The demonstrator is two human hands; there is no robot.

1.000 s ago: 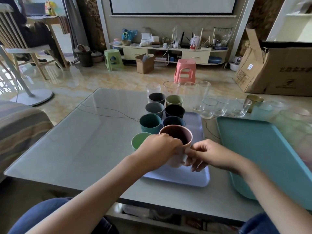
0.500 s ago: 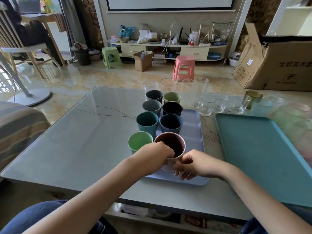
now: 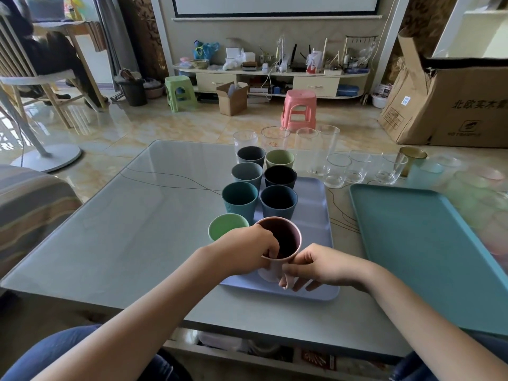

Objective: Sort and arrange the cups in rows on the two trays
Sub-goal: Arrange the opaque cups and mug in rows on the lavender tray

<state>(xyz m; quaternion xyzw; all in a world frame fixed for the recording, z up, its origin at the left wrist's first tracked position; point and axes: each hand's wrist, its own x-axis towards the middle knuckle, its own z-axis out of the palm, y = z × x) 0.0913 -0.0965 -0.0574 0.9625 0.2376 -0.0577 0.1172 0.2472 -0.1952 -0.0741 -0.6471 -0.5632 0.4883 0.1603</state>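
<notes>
Pink cup (image 3: pixel 270 266) gripped by both hands on lavender tray (image 3: pixel 316 215).

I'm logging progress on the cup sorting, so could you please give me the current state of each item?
pink cup: upright on lavender tray, held by both hands
left hand: grips pink cup, fingers over its rim
right hand: pinches pink cup's side
lavender tray: holds coloured cups in two rows
teal tray: nothing on its visible part
clear glasses: upright on table, unsorted
</notes>
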